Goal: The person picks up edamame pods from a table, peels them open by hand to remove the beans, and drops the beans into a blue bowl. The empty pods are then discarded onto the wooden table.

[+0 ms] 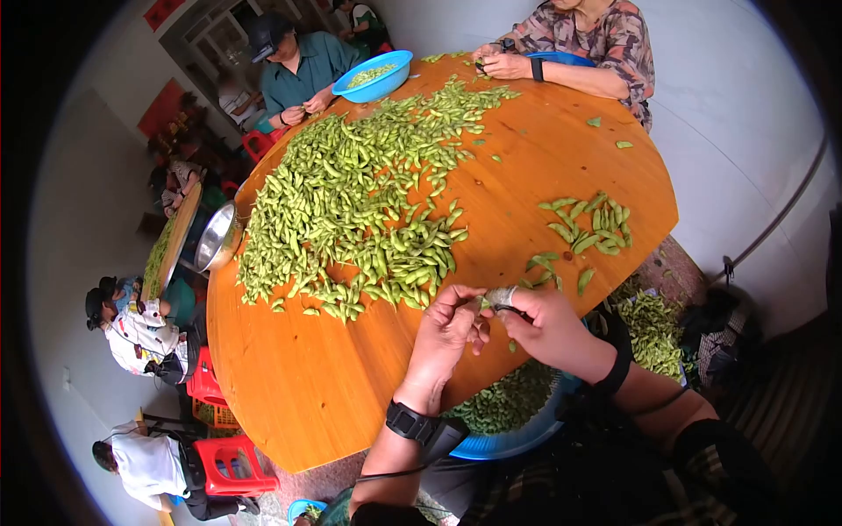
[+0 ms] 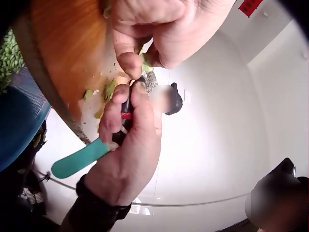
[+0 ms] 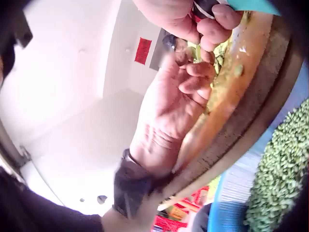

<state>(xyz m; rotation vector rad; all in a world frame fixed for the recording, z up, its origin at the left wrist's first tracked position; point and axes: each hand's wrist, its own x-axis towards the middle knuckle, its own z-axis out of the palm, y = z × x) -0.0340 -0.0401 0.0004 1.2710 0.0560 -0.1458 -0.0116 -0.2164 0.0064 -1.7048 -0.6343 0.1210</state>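
At the near table edge my left hand (image 1: pixel 445 342) pinches a green soybean pod (image 2: pixel 146 64) between thumb and fingers. My right hand (image 1: pixel 557 331) meets it there, its fingers curled round a slim dark tool with a red band and a teal end (image 2: pixel 79 159); its working tip is hidden. A light wrapping (image 1: pixel 501 296) covers a right-hand finger. Just below both hands, a blue basin (image 1: pixel 500 449) holds shelled green beans (image 1: pixel 504 401). Several pods (image 1: pixel 601 223) lie beyond the right hand. A large heap of pods (image 1: pixel 351 193) spreads over the wooden table (image 1: pixel 307 386).
Two people sit across the table, one beside a blue bowl (image 1: pixel 377 86). A metal bowl (image 1: pixel 217 237) stands by the left edge. More pods (image 1: pixel 651 333) lie below the table at right. Red stools (image 1: pixel 232 465) and other people are at left.
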